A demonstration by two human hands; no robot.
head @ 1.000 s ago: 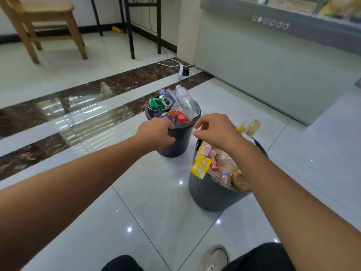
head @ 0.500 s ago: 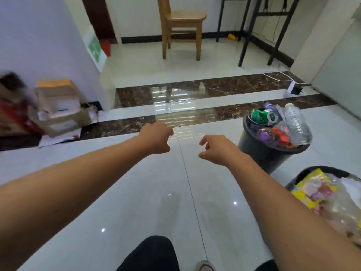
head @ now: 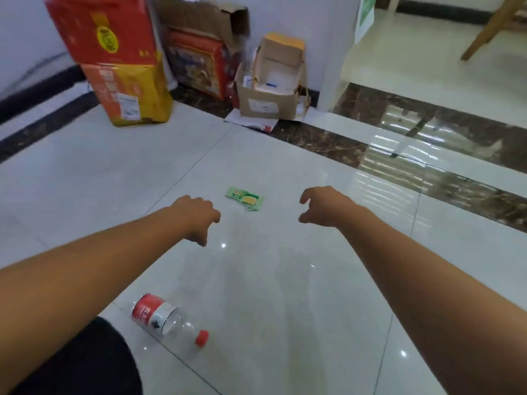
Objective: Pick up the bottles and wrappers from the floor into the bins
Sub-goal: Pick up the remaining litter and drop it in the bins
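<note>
Grips empty: left hand (head: 196,216), right hand (head: 325,206) loosely curled. Green wrapper (head: 244,198) lies centre frame between them; plastic bottle (head: 168,319) lower left. Risk: flat wrapper skids on glossy floor (head: 285,295) under pinch.

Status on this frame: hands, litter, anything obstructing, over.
Left hand and right hand empty, fingers loosely curled, hovering. Green wrapper lies flat between them, untouched; red-capped bottle on its side nearer the person. Nothing blocking either.

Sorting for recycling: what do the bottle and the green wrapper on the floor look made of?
Bottle: clear glossy plastic, apparently; the floor shows through its wall, with a red cap. Wrapper: thin printed film, likely plastic; it lies flat, slightly creased.
</note>
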